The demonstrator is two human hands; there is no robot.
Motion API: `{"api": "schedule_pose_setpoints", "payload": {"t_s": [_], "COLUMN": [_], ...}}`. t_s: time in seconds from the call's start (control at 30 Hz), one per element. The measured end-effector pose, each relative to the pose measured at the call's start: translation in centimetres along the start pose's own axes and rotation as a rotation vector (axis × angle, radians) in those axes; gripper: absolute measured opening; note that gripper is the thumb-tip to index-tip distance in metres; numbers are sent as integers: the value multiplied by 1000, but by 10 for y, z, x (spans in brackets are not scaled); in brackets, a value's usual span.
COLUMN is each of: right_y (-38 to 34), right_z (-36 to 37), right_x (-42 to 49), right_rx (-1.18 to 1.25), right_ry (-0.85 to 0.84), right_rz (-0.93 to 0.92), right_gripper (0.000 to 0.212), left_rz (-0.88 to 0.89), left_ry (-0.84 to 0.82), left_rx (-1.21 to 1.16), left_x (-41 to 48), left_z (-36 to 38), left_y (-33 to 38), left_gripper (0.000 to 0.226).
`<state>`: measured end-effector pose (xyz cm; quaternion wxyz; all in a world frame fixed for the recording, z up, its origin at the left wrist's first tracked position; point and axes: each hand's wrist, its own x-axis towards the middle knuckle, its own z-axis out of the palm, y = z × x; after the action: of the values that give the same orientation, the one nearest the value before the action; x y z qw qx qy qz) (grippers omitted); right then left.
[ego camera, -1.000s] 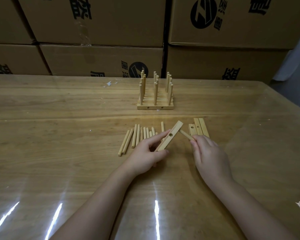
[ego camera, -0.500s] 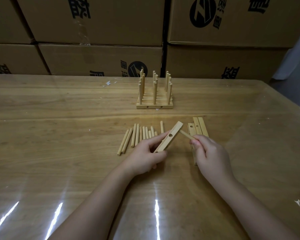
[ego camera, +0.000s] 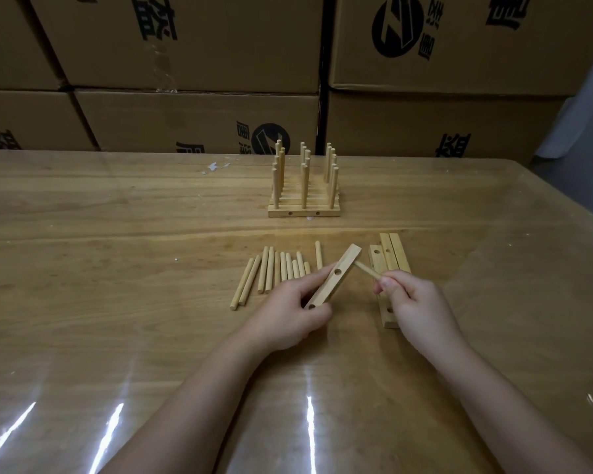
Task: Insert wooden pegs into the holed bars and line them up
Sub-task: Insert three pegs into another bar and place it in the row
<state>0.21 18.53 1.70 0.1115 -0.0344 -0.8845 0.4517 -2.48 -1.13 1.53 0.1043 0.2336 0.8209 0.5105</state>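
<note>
Your right hand pinches a short wooden peg between thumb and curled fingers, with the free tip pointing left. Your left hand wraps its fingers round the near end of a holed bar and holds it tilted, far end raised. The peg tip lies at the bar's right edge; whether it touches cannot be told.

Square the peg to the hole before pushing, since a skewed entry will likely bind. Brace the bar against the push.

Both parts are pale, smooth wood: the peg cylindrical, the bar flat and rectangular with round holes. Loose pegs lie in a row to the left and spare bars to the right. Finished bars, pegs upright, stand farther off on the glossy table.
</note>
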Motion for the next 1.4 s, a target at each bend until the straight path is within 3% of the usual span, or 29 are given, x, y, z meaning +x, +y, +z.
{"api": "schedule_pose_setpoints", "payload": {"t_s": [0.47, 0.53, 0.63, 0.7, 0.9, 1.03, 1.23, 1.4], "right_y": [-2, -3, -2, -4, -4, -4, -5, -2], "right_z": [-11, -10, -7, -6, -14, -13, -12, -10], "right_x": [5, 4, 2, 0, -1, -3, -4, -2], "right_rx": [314, 256, 42, 21, 104, 80, -99, 54], "right_ry": [-187, -164, -41, 26, 231, 235, 179, 80], "right_rz": [302, 241, -9, -126, -229, -288, -342, -225], "right_gripper": [33, 32, 23, 16, 38, 55, 48, 47], "left_rz": [70, 90, 117, 125, 6, -8, -17, -28], "left_ry": [65, 92, 144, 175, 167, 78, 84, 56], "left_rx": [349, 364, 304, 246, -98, -151, -134, -200], "left_x": [2, 3, 3, 4, 6, 5, 5, 6], "left_z": [2, 4, 8, 7, 0, -1, 0, -2], "left_y": [-8, -9, -9, -10, -12, -10, -9, -8], "left_gripper": [67, 67, 66, 64, 57, 48, 47, 48]}}
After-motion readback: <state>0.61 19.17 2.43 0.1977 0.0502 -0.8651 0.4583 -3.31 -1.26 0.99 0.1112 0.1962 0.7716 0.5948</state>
